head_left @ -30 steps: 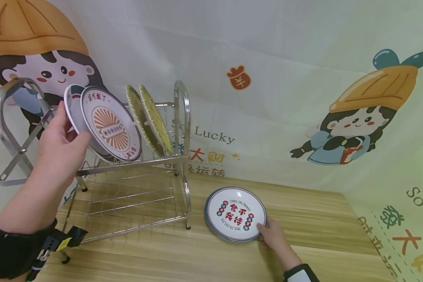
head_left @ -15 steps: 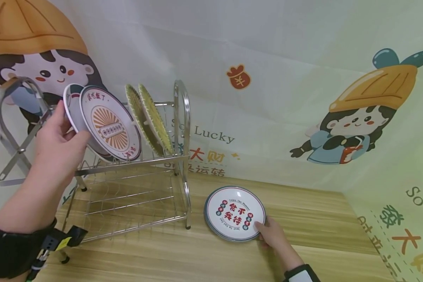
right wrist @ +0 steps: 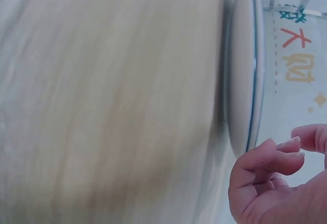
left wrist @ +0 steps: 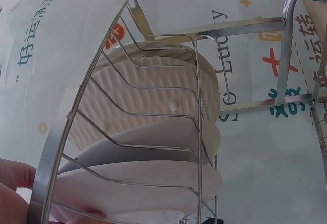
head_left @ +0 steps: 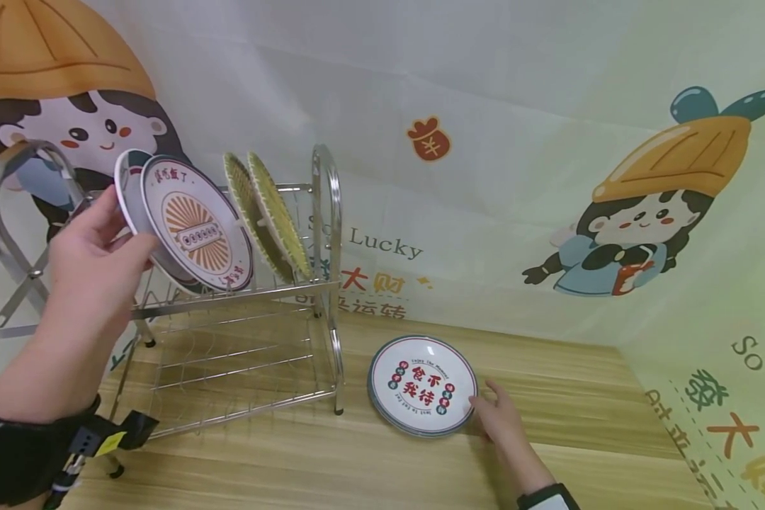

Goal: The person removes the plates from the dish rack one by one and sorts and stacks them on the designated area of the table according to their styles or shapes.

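My left hand (head_left: 89, 276) pinches the left rim of a white plate (head_left: 134, 202), thumb in front and fingers behind. This plate stands tilted in the upper tier of a chrome dish rack (head_left: 242, 297). Close in front of it leans a white plate with an orange sunburst (head_left: 197, 230). In the left wrist view, the pale back of a plate (left wrist: 138, 183) shows between rack wires. My right hand (head_left: 502, 425), fingers loosely bent, is at the right rim of a stack of white plates with red characters (head_left: 423, 386). The right wrist view shows fingertips (right wrist: 271, 147) by that rim.
Two yellow-green plates (head_left: 283, 219) with ribbed backs and notched edges lean at the rack's right end. Below is the rack's lower wire tier (head_left: 236, 361). The wooden tabletop (head_left: 561, 397) meets a printed cloth backdrop (head_left: 497, 212) behind and at the right.
My right hand has loosened its hold on the plate stack and drawn slightly back to the right. My left hand has shifted a little left along the plate's rim.
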### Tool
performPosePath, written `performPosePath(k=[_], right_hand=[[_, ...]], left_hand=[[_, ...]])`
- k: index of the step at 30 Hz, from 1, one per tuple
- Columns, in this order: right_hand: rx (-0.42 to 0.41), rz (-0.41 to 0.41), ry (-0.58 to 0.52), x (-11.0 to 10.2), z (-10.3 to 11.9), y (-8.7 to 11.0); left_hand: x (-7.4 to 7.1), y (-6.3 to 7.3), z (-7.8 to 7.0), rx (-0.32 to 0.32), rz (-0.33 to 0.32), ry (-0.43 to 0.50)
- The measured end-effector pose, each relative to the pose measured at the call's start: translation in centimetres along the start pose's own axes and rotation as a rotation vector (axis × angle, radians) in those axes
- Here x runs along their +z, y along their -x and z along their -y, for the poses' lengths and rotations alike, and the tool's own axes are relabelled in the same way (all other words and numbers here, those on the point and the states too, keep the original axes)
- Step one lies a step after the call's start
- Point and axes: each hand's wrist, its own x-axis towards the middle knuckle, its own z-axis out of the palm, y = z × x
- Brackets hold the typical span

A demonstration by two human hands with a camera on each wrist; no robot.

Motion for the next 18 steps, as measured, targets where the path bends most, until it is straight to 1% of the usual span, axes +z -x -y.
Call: performPosePath(k=[5, 8, 11, 15, 18], right_hand=[[-0.021, 0.012, -0.071, 0.0, 0.7, 0.5], [-0.032, 0.011, -0.110, 0.0, 1.0, 0.9], [-0.038, 0.010, -0.132, 0.0, 1.2, 1.1], [-0.030, 0.010, -0.147, 0.2, 1.6, 1.3], [-0.014, 0.006, -0.164, 0.3, 2.0, 1.4]], left_hand=[[-0.3, 0.2, -0.1, -0.007, 0.003, 0.055], [-0.4, 0.3, -0.2, -0.010, 0.005, 0.104], [-0.3, 0.3, -0.3, -0.009, -0.012, 0.100], [-0.4, 0.3, -0.5, -0.025, -0.063, 0.062], [-0.5, 0.2, -0.8, -0.051, -0.097, 0.081]])
